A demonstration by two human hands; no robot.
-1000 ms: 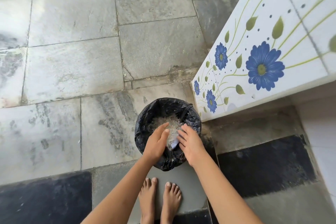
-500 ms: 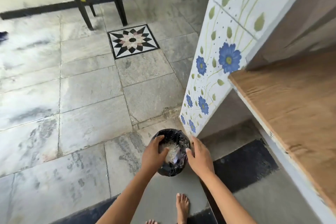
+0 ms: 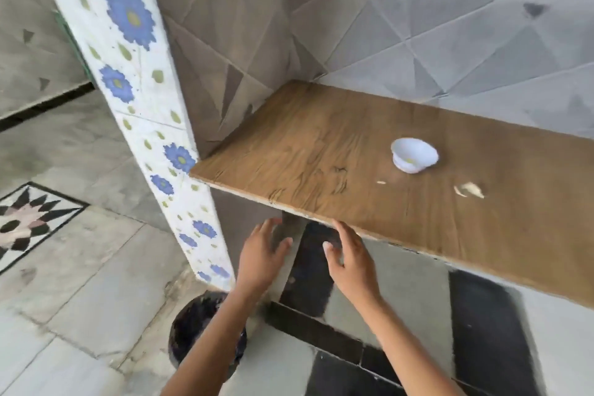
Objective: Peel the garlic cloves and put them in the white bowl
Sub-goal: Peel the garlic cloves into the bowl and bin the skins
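A small white bowl (image 3: 414, 155) stands on the wooden counter (image 3: 308, 151), towards its right. Pale garlic pieces (image 3: 470, 190) lie on the wood just in front of the bowl, and a smaller scrap (image 3: 381, 182) lies to their left. My left hand (image 3: 262, 255) and my right hand (image 3: 348, 259) hang in the air below the counter's front edge, both with fingers spread and nothing in them. The view is blurred by motion.
A black-lined bin (image 3: 205, 328) stands on the floor under my left forearm. A white pillar with blue flowers (image 3: 138, 106) rises left of the counter. Grey tiled walls close the counter's back and left side. The stone floor (image 3: 80, 267) stretches to the left.
My view has swung up from the bin to the counter. Both hands have lifted away from the bin's rim and now hang empty near the counter's front edge.
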